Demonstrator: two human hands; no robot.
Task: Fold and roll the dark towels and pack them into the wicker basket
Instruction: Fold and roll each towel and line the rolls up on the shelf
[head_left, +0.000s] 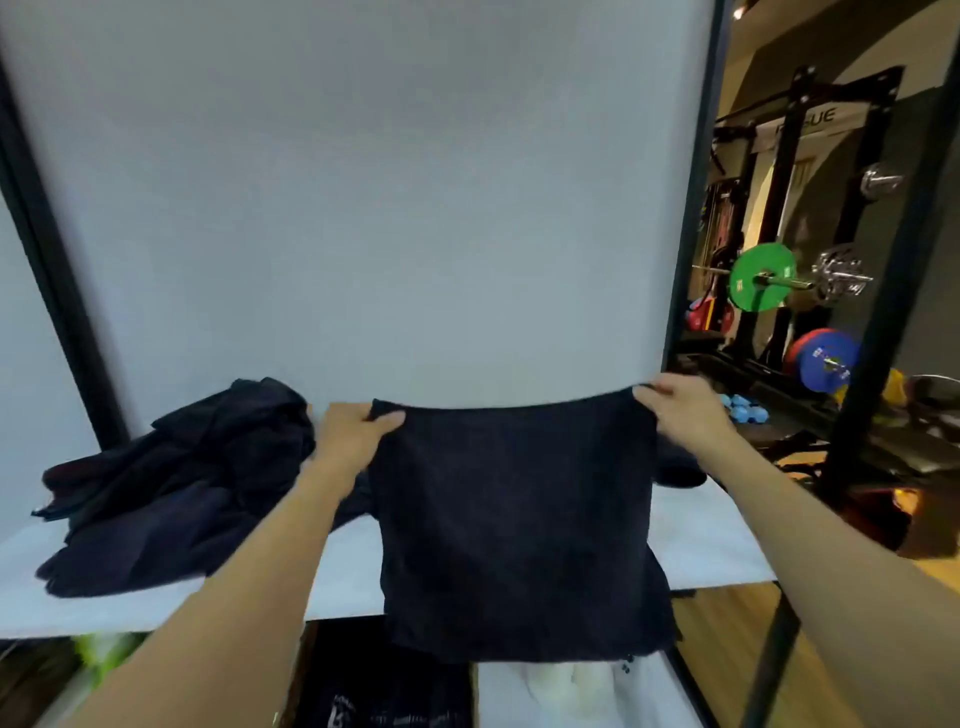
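A dark towel (514, 525) hangs spread out in the air above the white table (711, 540). My left hand (353, 439) pinches its top left corner. My right hand (683, 410) pinches its top right corner. The towel's lower edge drops past the table's front edge. A loose pile of dark towels (176, 488) lies on the table's left part. A bit of dark cloth (680, 470) shows behind the held towel on the right. No wicker basket is in view.
A white screen (363, 208) in a black frame stands right behind the table. On the right are a weight rack, a barbell with a green plate (761, 278) and blue plates on the wooden floor. Dark and pale items sit under the table.
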